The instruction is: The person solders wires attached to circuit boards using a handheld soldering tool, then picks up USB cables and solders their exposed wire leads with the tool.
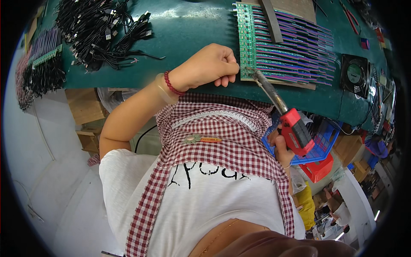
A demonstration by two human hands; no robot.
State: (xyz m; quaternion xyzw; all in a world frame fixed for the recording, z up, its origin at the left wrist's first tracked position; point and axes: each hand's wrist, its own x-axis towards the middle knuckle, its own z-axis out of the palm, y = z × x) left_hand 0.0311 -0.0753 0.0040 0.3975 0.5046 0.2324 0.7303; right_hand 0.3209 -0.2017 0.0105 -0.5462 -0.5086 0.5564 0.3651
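Observation:
My left hand (209, 66) is curled into a fist on the front edge of the green bench (188, 34), its fingertips right beside the near corner of a sheet of green circuit boards with purple wires (282, 43). Nothing shows between the fingers. A red bead bracelet and a clear bangle circle that wrist. My right hand (282, 147) grips the red handle of a soldering iron (295, 130). Its metal shaft runs up and left, with the tip (249, 69) touching the corner of the board sheet next to my left thumb.
A heap of black cables (102, 30) lies at the bench's far left, with more wired boards (45, 58) beyond. A grey bar (272, 19) rests on the board sheet. A small fan (354, 73) stands to the right. A blue basket (327, 135) and red box (319, 169) sit below the bench.

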